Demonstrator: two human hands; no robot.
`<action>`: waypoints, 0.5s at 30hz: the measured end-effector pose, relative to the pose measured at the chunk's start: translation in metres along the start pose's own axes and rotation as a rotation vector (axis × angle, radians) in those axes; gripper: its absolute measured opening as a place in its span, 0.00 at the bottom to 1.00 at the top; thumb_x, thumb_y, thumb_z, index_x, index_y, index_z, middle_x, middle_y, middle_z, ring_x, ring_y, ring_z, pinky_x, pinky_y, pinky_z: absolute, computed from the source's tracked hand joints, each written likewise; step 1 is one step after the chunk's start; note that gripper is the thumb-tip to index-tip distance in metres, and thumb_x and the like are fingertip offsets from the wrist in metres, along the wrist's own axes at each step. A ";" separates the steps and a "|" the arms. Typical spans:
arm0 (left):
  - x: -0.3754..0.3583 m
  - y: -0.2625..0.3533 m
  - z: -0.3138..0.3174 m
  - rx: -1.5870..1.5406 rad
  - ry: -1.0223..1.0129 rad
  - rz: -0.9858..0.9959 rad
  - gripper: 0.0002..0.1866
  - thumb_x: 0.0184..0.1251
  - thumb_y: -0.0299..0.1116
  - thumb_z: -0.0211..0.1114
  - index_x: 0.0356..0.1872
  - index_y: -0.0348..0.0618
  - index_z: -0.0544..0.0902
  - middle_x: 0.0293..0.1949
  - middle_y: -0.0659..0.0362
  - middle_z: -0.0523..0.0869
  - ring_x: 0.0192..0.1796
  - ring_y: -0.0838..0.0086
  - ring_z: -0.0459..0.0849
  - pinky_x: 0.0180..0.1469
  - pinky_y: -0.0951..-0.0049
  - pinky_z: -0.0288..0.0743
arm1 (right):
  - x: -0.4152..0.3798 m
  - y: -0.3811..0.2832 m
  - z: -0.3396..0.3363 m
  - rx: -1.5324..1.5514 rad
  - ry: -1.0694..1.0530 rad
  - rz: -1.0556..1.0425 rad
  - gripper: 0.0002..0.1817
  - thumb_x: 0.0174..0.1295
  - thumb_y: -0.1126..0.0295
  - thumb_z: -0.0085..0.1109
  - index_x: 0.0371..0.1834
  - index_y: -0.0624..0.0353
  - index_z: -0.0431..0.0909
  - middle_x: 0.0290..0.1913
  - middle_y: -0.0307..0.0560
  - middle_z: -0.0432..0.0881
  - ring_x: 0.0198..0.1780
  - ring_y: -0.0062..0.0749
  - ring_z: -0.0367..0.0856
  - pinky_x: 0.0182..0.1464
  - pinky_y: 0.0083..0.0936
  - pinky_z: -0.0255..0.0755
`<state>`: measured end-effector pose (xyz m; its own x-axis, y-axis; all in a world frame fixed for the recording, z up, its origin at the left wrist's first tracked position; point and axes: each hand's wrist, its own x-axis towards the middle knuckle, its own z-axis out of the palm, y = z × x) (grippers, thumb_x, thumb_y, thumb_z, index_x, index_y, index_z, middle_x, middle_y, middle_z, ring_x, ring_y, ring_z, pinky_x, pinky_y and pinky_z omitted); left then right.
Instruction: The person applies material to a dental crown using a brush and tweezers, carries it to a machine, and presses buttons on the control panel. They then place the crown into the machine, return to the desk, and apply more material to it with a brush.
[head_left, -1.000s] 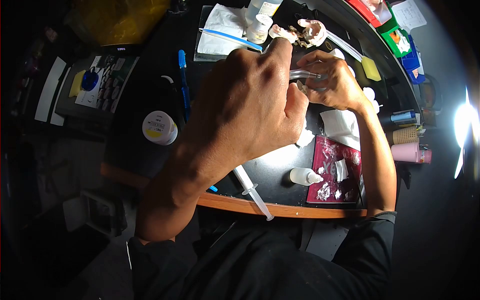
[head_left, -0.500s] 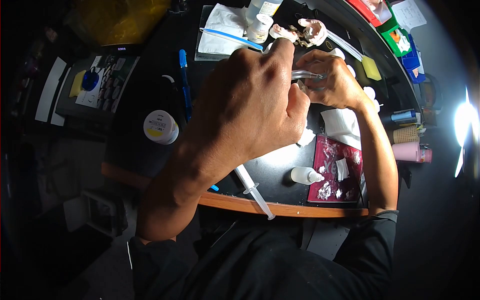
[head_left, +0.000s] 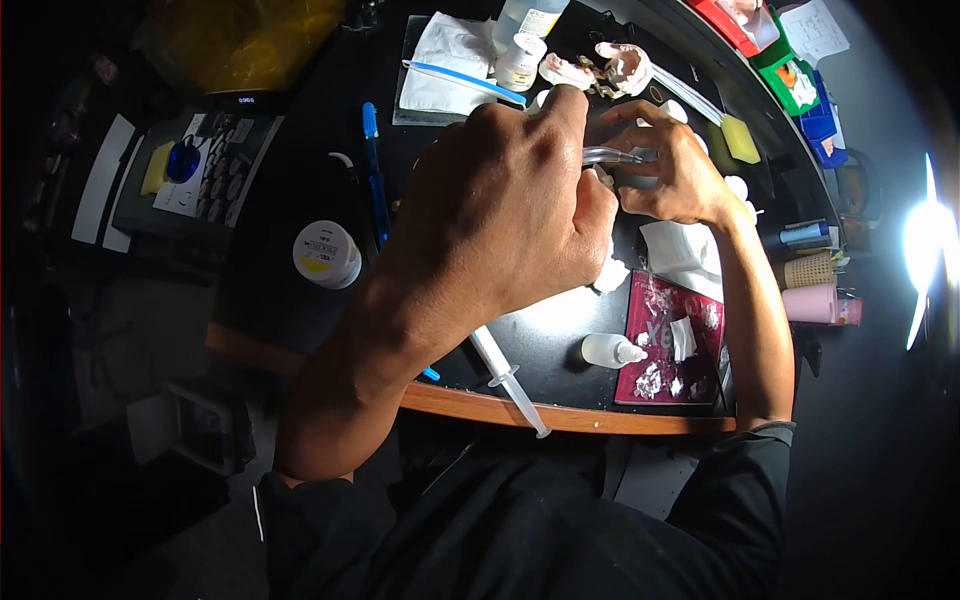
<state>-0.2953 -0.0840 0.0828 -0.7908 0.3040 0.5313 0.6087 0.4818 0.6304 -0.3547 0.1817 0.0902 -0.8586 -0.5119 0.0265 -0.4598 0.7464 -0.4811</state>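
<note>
My left hand is closed, back toward the camera, round a shiny metal instrument that sticks out to the right. Its handle is hidden inside the fist. To the right, my right hand has its fingers curved and apart around the instrument's tip. Whether the tip touches the palm or fingers is unclear. A small whitish piece shows in the gap between the hands, too small to make out. Below my left hand a syringe lies across the wooden table edge. A white dropper bottle lies on its side nearby.
A red booklet with white crumbs lies at the front right. Pinkish dental casts, a small jar and a blue-handled tool on tissue are at the back. A lidded jar and toothbrush stand left.
The fingers of my right hand have spread slightly and shifted a little right around the instrument's tip. My left hand keeps its grip almost unmoved.
</note>
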 end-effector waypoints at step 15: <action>0.001 0.000 -0.002 -0.020 -0.037 -0.009 0.08 0.64 0.28 0.68 0.37 0.36 0.79 0.16 0.54 0.81 0.20 0.66 0.86 0.27 0.66 0.77 | -0.011 0.008 0.009 -0.136 -0.004 0.043 0.17 0.46 0.65 0.77 0.38 0.64 0.91 0.63 0.49 0.79 0.57 0.38 0.83 0.45 0.31 0.83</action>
<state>-0.2965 -0.0851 0.0840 -0.7977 0.3299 0.5048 0.6026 0.4684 0.6460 -0.3468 0.1900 0.0783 -0.8772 -0.4801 0.0048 -0.4497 0.8180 -0.3587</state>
